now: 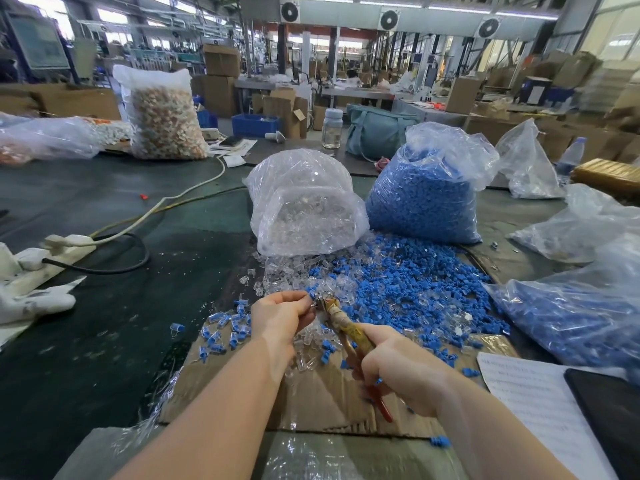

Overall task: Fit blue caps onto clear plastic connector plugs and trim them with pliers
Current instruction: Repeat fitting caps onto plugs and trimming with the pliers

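Two bare forearms reach out from the bottom edge over a flattened brown cardboard sheet point(311, 400). Right hand point(401, 368) is curled around the tape-wrapped, red-tipped handles of the pliers point(349, 336), nose pointing up-left toward the left hand. Left hand point(280, 315) pinches a small capped plug point(311, 299) at its fingertips, right at the plier nose; whether the jaws bite it is too small to tell. Judged step: trimming one piece.

Done so far: a modest scatter of clear plugs wearing blue caps point(225, 329) lies just left of the left hand.

Left to do: plenty. A mixed heap of loose blue caps point(408, 289) and loose clear plugs point(294, 271) spreads beyond both hands. Past it stand a clear plastic bag of clear plugs point(304, 206) and a fuller bag of blue caps point(422, 199). Judgement: early in the batch.
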### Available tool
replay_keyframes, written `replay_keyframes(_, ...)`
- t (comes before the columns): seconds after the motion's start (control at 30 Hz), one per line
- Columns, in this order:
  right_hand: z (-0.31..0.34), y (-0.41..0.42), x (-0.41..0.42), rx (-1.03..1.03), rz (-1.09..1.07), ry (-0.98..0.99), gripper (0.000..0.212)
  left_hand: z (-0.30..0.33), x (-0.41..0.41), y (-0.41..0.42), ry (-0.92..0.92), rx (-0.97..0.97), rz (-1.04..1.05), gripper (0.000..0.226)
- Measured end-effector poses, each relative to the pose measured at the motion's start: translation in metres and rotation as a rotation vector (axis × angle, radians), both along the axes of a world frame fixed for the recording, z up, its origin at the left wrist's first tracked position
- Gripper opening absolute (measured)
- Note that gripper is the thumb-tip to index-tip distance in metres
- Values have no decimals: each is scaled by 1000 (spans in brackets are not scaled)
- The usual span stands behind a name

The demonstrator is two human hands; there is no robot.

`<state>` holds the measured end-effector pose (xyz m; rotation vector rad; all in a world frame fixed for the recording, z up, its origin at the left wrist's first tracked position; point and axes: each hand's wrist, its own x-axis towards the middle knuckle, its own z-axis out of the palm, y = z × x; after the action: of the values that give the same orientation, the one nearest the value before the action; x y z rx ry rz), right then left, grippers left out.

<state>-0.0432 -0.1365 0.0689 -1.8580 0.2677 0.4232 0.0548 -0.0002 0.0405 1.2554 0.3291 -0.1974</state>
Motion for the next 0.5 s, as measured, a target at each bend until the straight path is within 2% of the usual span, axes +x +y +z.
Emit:
replay_keyframes(0.17, -2, 2, 2, -50, -27, -55, 47, -2, -2, 1, -9, 29, -16, 14)
replay_keyframes(0.5, -7, -3, 0, 135, -25, -14, 65, -6, -1, 0, 16, 23, -46, 14)
